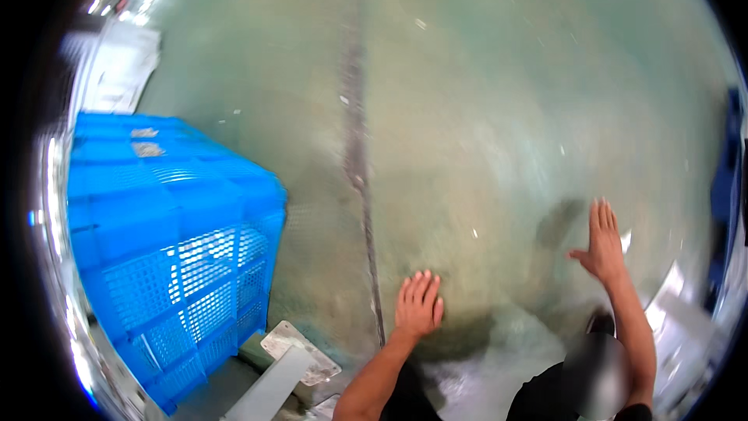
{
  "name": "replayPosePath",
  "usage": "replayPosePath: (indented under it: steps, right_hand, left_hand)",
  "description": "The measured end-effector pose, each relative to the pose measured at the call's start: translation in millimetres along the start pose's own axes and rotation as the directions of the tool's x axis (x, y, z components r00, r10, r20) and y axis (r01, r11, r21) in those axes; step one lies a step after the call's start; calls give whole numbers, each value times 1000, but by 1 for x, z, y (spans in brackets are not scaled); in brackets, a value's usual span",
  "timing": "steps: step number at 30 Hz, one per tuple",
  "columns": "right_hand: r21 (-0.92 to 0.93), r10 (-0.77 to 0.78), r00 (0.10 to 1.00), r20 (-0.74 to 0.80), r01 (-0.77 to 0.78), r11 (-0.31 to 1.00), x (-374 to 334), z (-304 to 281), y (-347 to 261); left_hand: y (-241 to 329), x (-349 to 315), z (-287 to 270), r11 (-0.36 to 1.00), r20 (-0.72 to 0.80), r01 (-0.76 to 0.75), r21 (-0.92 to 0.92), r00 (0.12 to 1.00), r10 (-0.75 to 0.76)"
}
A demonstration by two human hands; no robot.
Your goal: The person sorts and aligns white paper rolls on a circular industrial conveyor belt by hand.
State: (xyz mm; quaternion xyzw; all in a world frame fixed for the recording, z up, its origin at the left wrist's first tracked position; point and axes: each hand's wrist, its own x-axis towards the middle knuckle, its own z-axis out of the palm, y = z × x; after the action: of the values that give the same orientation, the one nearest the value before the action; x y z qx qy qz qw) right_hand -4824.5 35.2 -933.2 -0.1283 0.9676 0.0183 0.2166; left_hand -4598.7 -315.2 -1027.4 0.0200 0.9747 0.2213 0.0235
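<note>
Over the green floor (pixel 467 109), both of my bare hands are held out with nothing in them. My left hand (pixel 418 304) is near the lower middle, back up, its fingers stretched out and the thumb to the right side. Farther right, my right hand (pixel 602 243) points away from me, fingers straight and thumb spread to the left. A shadow lies on the floor to the left of this hand. Neither hand touches an object that I can see.
A large blue plastic crate (pixel 179 242) with mesh sides stands at the left. Beside its lower corner is a grey metal post with a worn base plate (pixel 304 352). A dark seam (pixel 354 125) runs along the floor. A blue object (pixel 726 187) edges the far right.
</note>
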Motion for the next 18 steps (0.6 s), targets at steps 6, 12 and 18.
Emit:
replayPosePath:
  steps: [6, 12, 18]
  right_hand:
    - [-204, -93, 970, 225, 141, 969, 250, -38, -68]
    - [-219, -148, 964, 223, 197, 956, 247, -4, -55]
    - [-786, -367, 835, -411, -121, 606, 253, -6, -64]
  left_hand:
    - [-13, -6, 1, 997, 81, 58, -46, 995, -54]
    - [6, -12, 4, 979, 255, 201, -43, 949, -183]
    - [44, 67, -78, 860, 512, 502, 93, 717, -474]
